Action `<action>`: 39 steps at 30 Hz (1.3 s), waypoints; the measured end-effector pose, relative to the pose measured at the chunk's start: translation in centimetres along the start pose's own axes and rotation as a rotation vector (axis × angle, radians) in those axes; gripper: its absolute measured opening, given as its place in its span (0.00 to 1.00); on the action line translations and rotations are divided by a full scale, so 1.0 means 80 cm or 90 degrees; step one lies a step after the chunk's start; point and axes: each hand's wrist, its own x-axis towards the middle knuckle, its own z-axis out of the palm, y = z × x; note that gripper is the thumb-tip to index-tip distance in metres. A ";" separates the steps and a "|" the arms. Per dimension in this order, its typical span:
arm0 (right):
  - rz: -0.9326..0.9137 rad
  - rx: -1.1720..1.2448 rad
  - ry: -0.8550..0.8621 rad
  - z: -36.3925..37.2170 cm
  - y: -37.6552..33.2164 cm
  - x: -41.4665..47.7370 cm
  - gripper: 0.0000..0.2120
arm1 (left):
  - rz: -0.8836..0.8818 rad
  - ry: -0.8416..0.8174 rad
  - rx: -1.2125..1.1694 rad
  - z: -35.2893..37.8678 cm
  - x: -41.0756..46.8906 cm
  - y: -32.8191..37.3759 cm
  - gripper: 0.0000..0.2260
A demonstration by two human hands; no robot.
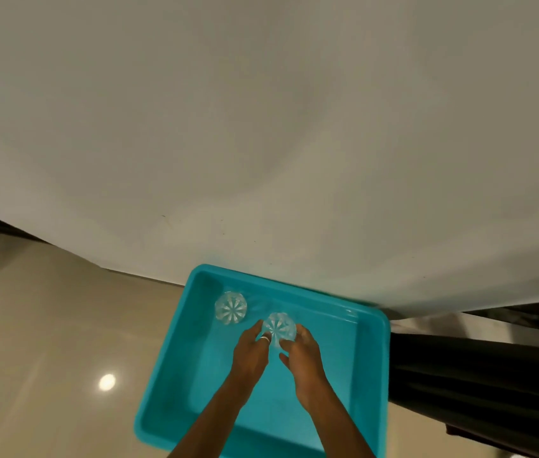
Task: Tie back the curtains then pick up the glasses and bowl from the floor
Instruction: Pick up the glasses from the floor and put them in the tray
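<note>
Both forearms reach forward over the teal tray (372, 355). The left hand (250, 353) and right hand (305, 358) cup the near glass (279, 326) between them near the tray's middle, fingers curled against its sides. The far glass (230, 308) stands apart, toward the tray's far-left corner.

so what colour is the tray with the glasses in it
Plain teal, a bright blue-green, with no pattern. The head view shows the tray clearly.

Near glass (279, 326): clear, cut w/ starburst base, upright in teal tub (294, 285), gripped btw fingertips of left hand (250, 353) & right hand (304, 358) (one each side). Far glass (230, 307): same type, upright, just beyond & left of left hand.
</note>
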 end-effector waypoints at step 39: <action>-0.040 0.030 0.019 -0.151 -0.017 -0.179 0.12 | -0.056 -0.049 -0.005 0.079 -0.215 0.041 0.08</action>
